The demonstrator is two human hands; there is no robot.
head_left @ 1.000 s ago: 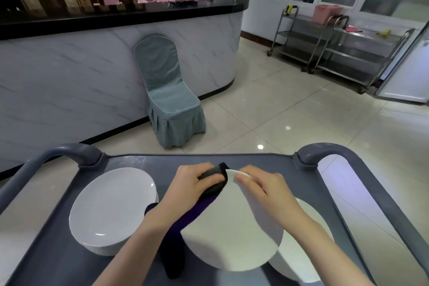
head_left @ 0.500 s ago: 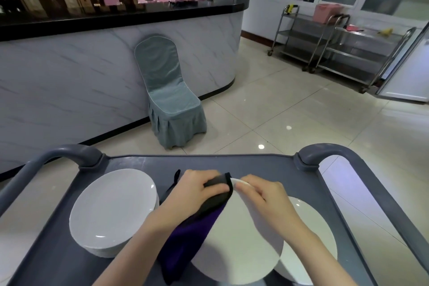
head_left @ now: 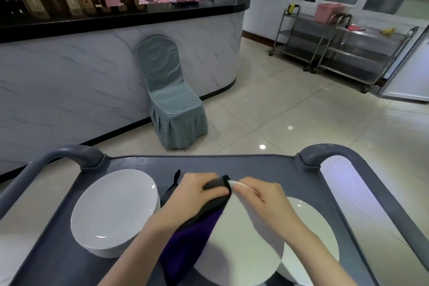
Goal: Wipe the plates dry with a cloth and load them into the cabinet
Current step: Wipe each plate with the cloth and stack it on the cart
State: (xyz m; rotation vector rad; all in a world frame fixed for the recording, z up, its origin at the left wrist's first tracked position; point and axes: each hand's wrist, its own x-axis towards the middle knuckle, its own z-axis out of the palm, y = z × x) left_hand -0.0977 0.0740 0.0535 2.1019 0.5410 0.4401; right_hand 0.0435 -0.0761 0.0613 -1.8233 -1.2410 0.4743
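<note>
A white plate (head_left: 241,246) is held tilted above the grey cart top (head_left: 255,167). My right hand (head_left: 267,197) pinches its far rim. My left hand (head_left: 192,195) grips a dark purple cloth (head_left: 192,239) folded over the plate's left edge near the top; the cloth hangs down along that edge. A stack of white plates (head_left: 113,209) sits on the cart at the left. Another white plate (head_left: 313,227) lies on the cart at the right, partly hidden under the held plate.
The cart has raised grey handles at the left (head_left: 58,158) and right (head_left: 348,153). Beyond it stand a covered chair (head_left: 171,104) against a marble counter (head_left: 92,72). Steel trolleys (head_left: 336,49) line the far right wall. Tiled floor lies between.
My left hand with the cloth has slid up along the plate's left rim toward my right hand, and more cloth now drapes over the plate's left side. The plate shifted slightly.
</note>
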